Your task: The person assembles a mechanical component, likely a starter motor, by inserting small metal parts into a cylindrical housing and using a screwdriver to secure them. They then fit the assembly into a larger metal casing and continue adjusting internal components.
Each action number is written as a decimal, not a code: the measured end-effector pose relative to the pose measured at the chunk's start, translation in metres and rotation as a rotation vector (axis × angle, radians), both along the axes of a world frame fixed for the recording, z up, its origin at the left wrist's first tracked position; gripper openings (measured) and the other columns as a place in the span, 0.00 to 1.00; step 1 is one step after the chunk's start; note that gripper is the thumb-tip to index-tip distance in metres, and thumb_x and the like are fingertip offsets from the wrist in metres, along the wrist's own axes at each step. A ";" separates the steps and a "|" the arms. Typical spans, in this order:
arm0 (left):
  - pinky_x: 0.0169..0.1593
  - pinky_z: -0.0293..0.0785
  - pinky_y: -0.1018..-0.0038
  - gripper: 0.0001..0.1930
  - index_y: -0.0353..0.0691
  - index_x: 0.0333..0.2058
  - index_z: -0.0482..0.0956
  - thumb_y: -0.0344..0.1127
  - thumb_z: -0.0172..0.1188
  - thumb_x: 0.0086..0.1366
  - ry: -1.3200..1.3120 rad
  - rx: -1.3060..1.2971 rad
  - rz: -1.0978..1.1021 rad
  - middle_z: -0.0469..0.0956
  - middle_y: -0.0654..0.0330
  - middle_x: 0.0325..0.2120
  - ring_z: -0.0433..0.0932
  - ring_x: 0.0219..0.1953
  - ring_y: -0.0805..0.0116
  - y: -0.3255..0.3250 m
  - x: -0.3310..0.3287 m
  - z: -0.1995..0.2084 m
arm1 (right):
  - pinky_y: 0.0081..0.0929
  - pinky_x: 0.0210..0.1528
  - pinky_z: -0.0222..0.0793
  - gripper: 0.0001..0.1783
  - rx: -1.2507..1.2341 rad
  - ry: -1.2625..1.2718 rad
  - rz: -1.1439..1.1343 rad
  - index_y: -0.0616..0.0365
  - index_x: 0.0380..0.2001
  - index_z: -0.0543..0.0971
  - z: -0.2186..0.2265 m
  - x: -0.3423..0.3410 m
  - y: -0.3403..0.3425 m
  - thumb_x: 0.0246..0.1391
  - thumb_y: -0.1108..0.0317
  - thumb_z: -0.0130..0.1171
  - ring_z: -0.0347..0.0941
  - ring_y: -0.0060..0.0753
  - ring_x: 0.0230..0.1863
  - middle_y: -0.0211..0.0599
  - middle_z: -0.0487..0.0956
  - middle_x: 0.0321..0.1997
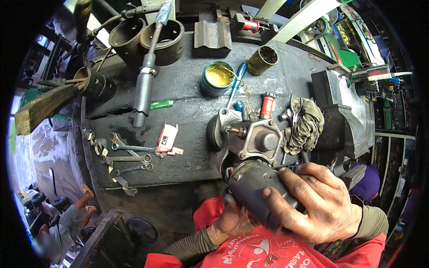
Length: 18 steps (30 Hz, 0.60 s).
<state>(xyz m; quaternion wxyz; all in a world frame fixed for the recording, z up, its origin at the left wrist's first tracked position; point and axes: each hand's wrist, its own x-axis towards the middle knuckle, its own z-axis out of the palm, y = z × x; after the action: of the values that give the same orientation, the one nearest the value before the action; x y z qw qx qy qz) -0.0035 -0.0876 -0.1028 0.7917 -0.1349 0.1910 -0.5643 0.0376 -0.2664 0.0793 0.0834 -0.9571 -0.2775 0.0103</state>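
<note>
A starter motor (pixel 254 181) lies at the bench's near edge, its dark cylinder pointing toward me and its grey metal end housing (pixel 263 138) resting on the bench. My right hand (pixel 315 205) grips the cylinder's right side and near end from above, thumb lying along the top. From below and left, my left hand (pixel 234 221) supports the same cylinder; most of its fingers are hidden underneath. Just behind the housing stands a small red cylindrical part (pixel 268 106). A crumpled grey-green rag (pixel 306 127) sits to the housing's right.
Several wrenches (pixel 129 158) and a red-and-white small box (pixel 167 136) lie left. Farther back are a grease tin (pixel 207 82), a blue screwdriver (pixel 239 78), a dark-filled can (pixel 262 61), a green lighter (pixel 161 104) and a long metal tool (pixel 144 89). Heavy metal blocks (pixel 342 125) stand right.
</note>
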 end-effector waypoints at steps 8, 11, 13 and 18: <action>0.80 0.58 0.54 0.66 0.51 0.79 0.48 0.82 0.62 0.51 -0.141 -0.004 0.008 0.58 0.60 0.77 0.61 0.77 0.59 -0.001 0.005 0.004 | 0.41 0.51 0.81 0.29 -0.064 0.089 -0.003 0.60 0.53 0.82 0.006 0.024 0.017 0.47 0.58 0.69 0.82 0.39 0.36 0.51 0.82 0.41; 0.80 0.56 0.54 0.66 0.51 0.79 0.48 0.84 0.60 0.51 -0.153 -0.012 0.004 0.58 0.60 0.77 0.60 0.78 0.59 -0.001 0.008 0.004 | 0.42 0.51 0.80 0.30 -0.098 0.094 0.013 0.60 0.53 0.82 0.004 0.029 0.020 0.47 0.58 0.68 0.82 0.41 0.37 0.51 0.82 0.41; 0.81 0.55 0.54 0.67 0.51 0.79 0.48 0.85 0.59 0.51 -0.162 -0.010 0.004 0.57 0.60 0.77 0.59 0.78 0.59 -0.001 0.010 0.005 | 0.42 0.51 0.80 0.30 -0.125 0.086 0.025 0.60 0.53 0.82 0.003 0.031 0.022 0.46 0.58 0.68 0.82 0.41 0.37 0.51 0.82 0.41; 0.82 0.51 0.54 0.68 0.51 0.80 0.49 0.88 0.56 0.50 -0.189 0.005 -0.021 0.56 0.60 0.78 0.57 0.79 0.60 -0.001 0.014 0.007 | 0.41 0.51 0.80 0.30 -0.102 0.139 0.002 0.60 0.53 0.82 0.002 0.035 0.024 0.46 0.58 0.67 0.81 0.41 0.36 0.51 0.82 0.41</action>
<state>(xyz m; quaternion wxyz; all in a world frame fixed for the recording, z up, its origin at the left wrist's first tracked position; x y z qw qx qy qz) 0.0103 -0.0890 -0.0957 0.8006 -0.0770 0.1182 -0.5824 0.0725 -0.2424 0.0810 0.0534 -0.9568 -0.2711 0.0911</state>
